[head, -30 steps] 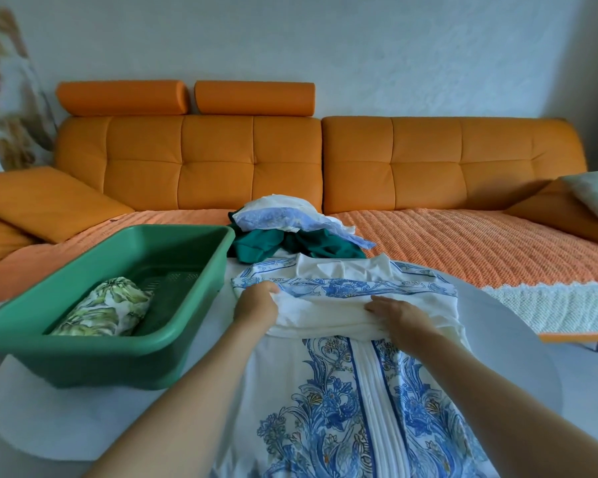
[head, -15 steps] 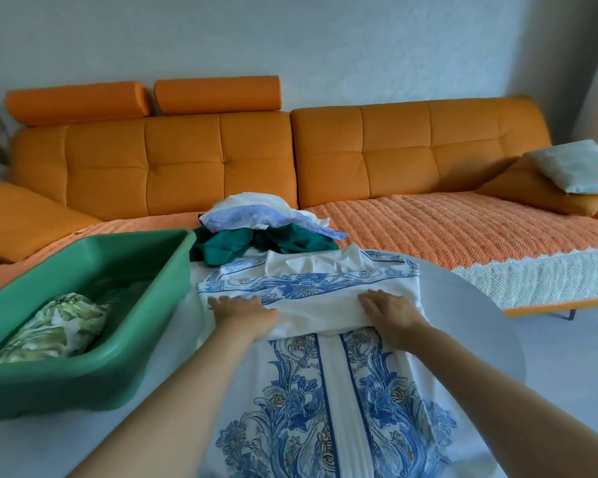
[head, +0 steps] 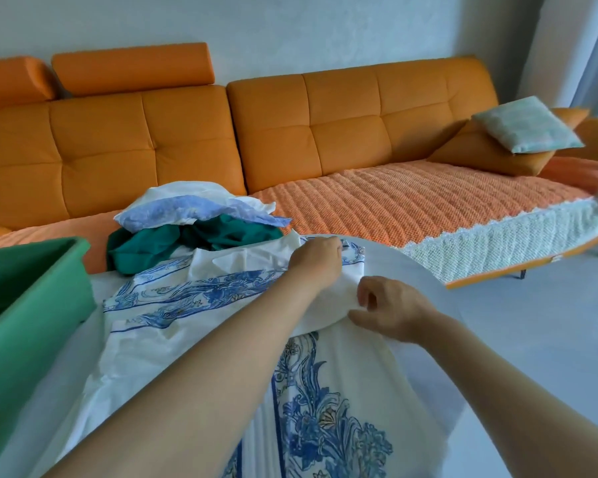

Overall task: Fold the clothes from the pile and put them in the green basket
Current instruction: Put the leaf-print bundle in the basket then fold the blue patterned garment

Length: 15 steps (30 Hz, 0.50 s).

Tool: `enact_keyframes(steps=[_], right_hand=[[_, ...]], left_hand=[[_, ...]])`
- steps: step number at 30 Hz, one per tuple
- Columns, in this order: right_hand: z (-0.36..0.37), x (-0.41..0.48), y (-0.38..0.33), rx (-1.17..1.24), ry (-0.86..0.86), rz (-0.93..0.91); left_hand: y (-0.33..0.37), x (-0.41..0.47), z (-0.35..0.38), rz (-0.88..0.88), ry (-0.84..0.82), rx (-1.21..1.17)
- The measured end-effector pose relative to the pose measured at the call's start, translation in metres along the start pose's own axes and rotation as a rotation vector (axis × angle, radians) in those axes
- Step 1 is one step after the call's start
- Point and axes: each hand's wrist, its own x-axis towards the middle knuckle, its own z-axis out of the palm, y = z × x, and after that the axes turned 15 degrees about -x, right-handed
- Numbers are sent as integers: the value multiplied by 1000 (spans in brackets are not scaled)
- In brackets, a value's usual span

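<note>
Round white table (head: 404, 267) carries a blue-patterned white garment (head: 194, 298); left hand (head: 316, 262) grips its far edge, right hand (head: 390, 308) pinches its fold.

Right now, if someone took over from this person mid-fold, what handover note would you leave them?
Left hand: reaches across and grips the far right edge of the blue-and-white garment.
Right hand: pinches the garment's folded white layer at its near right side.
The garment lies spread on the white table, partly folded.
Green basket stands at the left; its contents do not show.
Pile waits behind the garment, a white-and-blue piece on top of a dark green one.
Left to do: finish this fold, put the garment in the basket, then fold the pile.
</note>
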Motion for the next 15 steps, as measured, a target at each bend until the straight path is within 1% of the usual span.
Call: enact_keyframes(steps=[4,7,9,11,13,15], right_hand=[[11,2,1,-39,73,-8],[10,7,1,-53,83,-17],[9,9,4,-36,88,-27],[8,10,7,-7,74,-36],[5,10,11,8,50,-40],[4,9,18,-7,43,-26]], left_hand=[[3,24,30,-11,-77,-45],[-2,36,43,-18,-61,-7],[-7,43,47,-35,-12,-95],[-9,49,49,-41,76,-198],[-11,57,46,-29,197,-182],[-16,65,41,-54,297,-125]])
